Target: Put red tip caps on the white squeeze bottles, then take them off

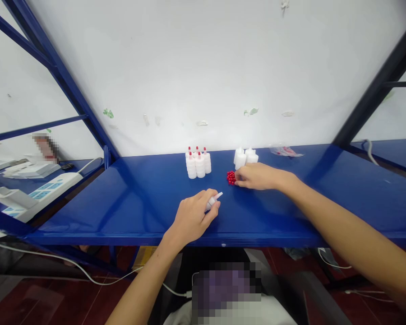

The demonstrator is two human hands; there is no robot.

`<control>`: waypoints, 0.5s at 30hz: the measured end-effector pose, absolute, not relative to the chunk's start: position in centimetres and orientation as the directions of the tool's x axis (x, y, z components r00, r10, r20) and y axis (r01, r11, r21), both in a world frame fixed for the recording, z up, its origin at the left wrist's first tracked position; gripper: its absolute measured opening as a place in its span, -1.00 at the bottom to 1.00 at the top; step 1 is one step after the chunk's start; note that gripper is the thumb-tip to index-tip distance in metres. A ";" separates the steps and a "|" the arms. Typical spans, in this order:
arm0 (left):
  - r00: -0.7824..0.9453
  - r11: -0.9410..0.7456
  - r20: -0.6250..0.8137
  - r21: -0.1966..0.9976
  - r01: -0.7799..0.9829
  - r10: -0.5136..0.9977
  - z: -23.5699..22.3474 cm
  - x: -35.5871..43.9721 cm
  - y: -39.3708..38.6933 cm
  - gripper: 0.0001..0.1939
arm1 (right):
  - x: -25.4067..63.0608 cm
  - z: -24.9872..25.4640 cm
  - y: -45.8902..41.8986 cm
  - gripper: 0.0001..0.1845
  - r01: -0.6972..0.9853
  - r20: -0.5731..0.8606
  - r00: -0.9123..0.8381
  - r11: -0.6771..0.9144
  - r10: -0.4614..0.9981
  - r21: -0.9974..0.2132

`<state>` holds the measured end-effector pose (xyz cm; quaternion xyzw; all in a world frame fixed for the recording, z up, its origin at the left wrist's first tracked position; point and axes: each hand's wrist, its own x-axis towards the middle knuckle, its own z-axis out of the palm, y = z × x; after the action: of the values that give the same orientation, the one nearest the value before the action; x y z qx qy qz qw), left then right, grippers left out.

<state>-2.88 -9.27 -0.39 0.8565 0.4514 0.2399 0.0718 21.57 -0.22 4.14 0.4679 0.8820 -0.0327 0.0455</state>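
Note:
My left hand (196, 212) is closed around a small white squeeze bottle (211, 203), tilted so that its bare white nozzle points up and to the right. My right hand (255, 176) reaches in from the right, its thumb and fingertips pinching at the right edge of a cluster of small red caps (230, 177). Behind the right hand stand several white bottles with uncapped nozzles (241, 158). Left of the caps, a group of white bottles with red tips (199, 164) stands upright, close together.
The blue tabletop (138, 194) runs up to a white wall. A clear plastic bag (286, 150) with something red lies at the back right. Blue metal posts (67, 85) rise at the left. Beyond them are a power strip (40, 194) and white boxes (32, 169).

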 end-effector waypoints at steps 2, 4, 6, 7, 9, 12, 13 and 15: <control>0.477 -0.582 0.346 0.337 0.740 0.808 -0.4 -2.9 -9.3 -0.74 | 21.6 4.4 -0.5 -0.74 0.825 -0.071 -0.564 0.565 0.823 0.001; 0.475 -0.578 0.342 0.342 0.741 0.811 -0.4 -2.9 -9.3 -0.74 | 21.3 4.7 -1.0 -0.74 0.815 -0.002 -0.580 0.580 0.815 -0.004; 0.458 -0.563 0.339 0.355 0.747 0.822 -0.5 -2.9 -9.3 -0.73 | 20.7 4.8 -1.7 -0.70 0.768 0.088 -0.633 0.638 0.769 -0.060; 0.447 -0.553 0.337 0.362 0.751 0.829 -0.6 -2.9 -9.3 -0.72 | 20.2 4.6 -2.1 -0.69 0.721 0.132 -0.674 0.686 0.727 -0.098; 0.434 -0.540 0.333 0.379 0.752 0.837 -0.7 -2.9 -9.1 -0.72 | 19.2 4.0 -2.8 -0.66 0.592 0.211 -0.761 0.789 0.614 -0.163; 0.440 -0.548 0.335 0.400 0.734 0.833 -0.7 -2.9 -9.0 -0.74 | 18.0 2.8 -3.5 -0.65 0.418 0.298 -0.833 0.882 0.467 -0.217; 0.438 -0.551 0.341 0.409 0.728 0.832 -0.8 -2.9 -9.0 -0.73 | 17.7 2.4 -3.6 -0.65 0.391 0.318 -0.837 0.893 0.446 -0.224; 0.419 -0.544 0.356 0.425 0.724 0.835 -0.8 -2.9 -9.0 -0.68 | 17.6 2.1 -3.5 -0.64 0.410 0.345 -0.819 0.888 0.458 -0.207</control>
<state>-2.95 -8.98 -0.80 0.8361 0.4661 0.2703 0.1033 17.61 -3.47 2.13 0.2280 0.9517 -0.0619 -0.1961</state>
